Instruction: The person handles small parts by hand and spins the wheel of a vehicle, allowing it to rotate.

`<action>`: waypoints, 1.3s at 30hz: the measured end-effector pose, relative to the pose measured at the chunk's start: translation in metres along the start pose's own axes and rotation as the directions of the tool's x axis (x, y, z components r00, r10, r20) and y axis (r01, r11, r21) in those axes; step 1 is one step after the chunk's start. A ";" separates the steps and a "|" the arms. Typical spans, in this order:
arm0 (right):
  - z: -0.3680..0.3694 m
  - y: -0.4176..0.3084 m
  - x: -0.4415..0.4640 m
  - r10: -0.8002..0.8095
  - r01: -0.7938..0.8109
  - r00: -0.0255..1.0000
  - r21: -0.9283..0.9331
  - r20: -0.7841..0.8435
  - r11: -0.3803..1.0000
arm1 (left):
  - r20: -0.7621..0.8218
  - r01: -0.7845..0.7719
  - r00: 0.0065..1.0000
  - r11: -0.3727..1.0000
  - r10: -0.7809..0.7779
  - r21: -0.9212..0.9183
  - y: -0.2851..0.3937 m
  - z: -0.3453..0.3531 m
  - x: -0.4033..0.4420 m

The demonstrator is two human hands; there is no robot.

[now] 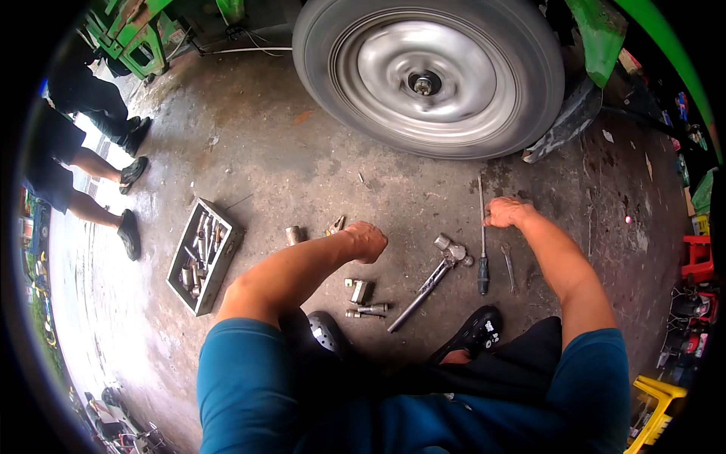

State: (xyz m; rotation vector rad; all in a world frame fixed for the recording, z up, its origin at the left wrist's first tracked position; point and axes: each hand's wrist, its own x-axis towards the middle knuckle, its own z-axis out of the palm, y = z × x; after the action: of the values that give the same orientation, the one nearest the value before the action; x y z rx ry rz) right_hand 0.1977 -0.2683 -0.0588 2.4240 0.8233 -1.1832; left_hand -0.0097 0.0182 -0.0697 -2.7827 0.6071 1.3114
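My left hand [367, 242] is closed above the floor, beside a small brass-coloured piece [336, 225] and a metal socket [294, 235]; what it holds, if anything, is hidden. My right hand [505, 213] has its fingers curled together next to the shaft of a long screwdriver [483, 275]; whether it touches the shaft is unclear. A wrench [508, 266] lies right of the screwdriver. To its left are a hammer [452, 248] and a metal bar [412, 306]. Nearer my left foot lie a metal block [361, 290] and a socket piece [372, 309].
A large wheel [427, 72] on a green vehicle stands ahead, its rim blurred. A tray [228, 261] of sockets sits at the left. Two people's legs [94, 163] are at the far left. A red stool [697, 258] and a yellow one [656, 405] stand at the right.
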 end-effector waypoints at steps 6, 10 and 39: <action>0.000 0.000 -0.001 0.004 -0.004 1.000 0.008 -0.017 1.000 | -0.002 0.003 1.000 1.000 -0.003 -0.006 0.001 -0.006 -0.004; -0.003 -0.003 -0.004 0.031 -0.031 1.000 0.010 -0.001 0.999 | 0.006 0.010 1.000 1.000 -0.010 -0.005 0.002 -0.006 -0.004; -0.003 -0.004 -0.003 0.012 -0.012 1.000 0.004 -0.003 1.000 | 0.013 0.009 1.000 1.000 -0.009 0.004 0.003 -0.007 -0.004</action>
State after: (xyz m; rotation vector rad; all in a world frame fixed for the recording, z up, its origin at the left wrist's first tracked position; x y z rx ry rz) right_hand 0.1956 -0.2651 -0.0552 2.4312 0.8067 -1.1777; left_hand -0.0082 0.0160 -0.0617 -2.7683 0.5948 1.3244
